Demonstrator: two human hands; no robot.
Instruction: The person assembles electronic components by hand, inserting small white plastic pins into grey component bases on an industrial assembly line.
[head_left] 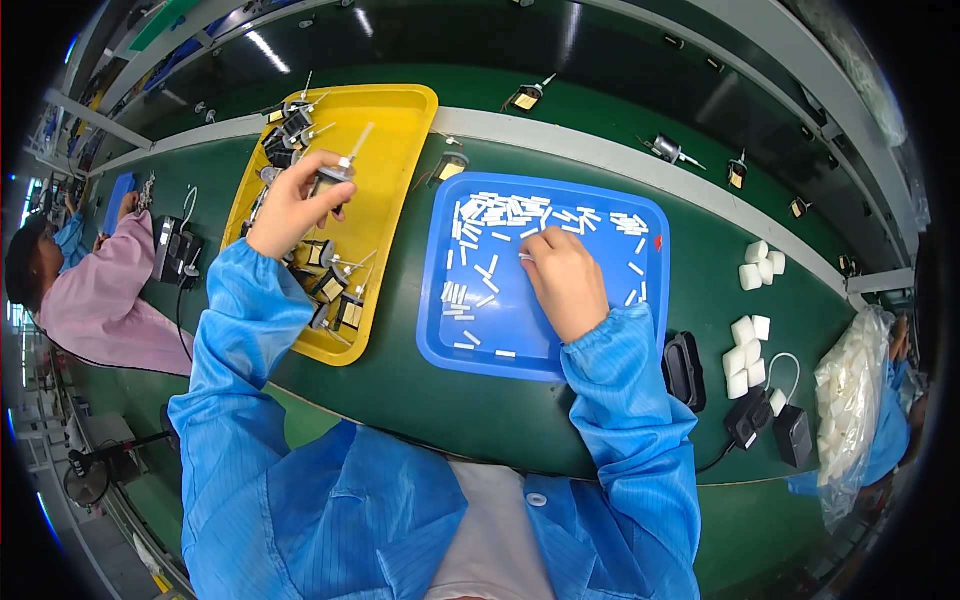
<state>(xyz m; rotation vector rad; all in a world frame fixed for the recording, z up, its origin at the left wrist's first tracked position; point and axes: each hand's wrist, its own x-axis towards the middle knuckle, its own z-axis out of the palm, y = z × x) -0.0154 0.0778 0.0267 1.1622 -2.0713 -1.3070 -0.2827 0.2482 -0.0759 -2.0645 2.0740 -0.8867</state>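
Note:
My left hand (297,203) is closed around a small electric motor (331,179) with a thin shaft pointing up, held above the yellow tray (401,190). More motors (333,284) with dark bodies, pale yellow sides and thin shafts lie in that tray, some partly behind my hand and sleeve. To the right, the blue tray (520,320) holds many short white tubes (505,209), heaped at its far side and scattered elsewhere. Over its middle, my right hand (566,282) pinches a small white tube (526,257), mostly covered by the fingers.
White cylindrical blocks (744,352) stand on the green table (480,412) at right, near a black case (684,371), a black device (748,418) and a clear bag (845,400). Beyond a pale rail, motors (527,97) lie spaced along a green belt. A person in pink (115,285) sits at left.

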